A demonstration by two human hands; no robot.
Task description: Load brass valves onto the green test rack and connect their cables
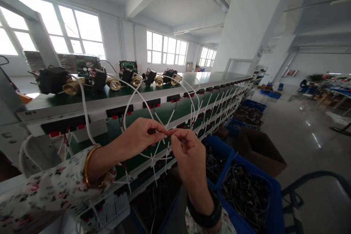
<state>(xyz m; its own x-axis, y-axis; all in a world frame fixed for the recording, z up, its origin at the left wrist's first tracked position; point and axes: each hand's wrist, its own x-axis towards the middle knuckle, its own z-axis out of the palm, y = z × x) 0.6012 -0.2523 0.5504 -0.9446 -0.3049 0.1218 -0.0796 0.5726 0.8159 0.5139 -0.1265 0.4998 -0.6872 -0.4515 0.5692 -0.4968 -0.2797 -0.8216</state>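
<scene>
My left hand (141, 134) and my right hand (189, 153) meet in front of the rack, each pinched with thumb against forefinger. Between their fingertips is a thin wire (166, 137), mostly hidden by the fingers. White cables (142, 99) loop down around my hands from brass valves (114, 84) with black motor housings (53, 80) on the top shelf. Just behind my hands, black terminal clips (120, 111) with red levers line the shelf edge. Short red and black leads hang from them.
Lower right, blue crates (246, 193) hold tangled cables and dark parts, near an open cardboard box (260, 150). A dark curved metal frame (315, 179) stands at the far right. The rack (219, 76) runs away towards a white pillar (255, 18).
</scene>
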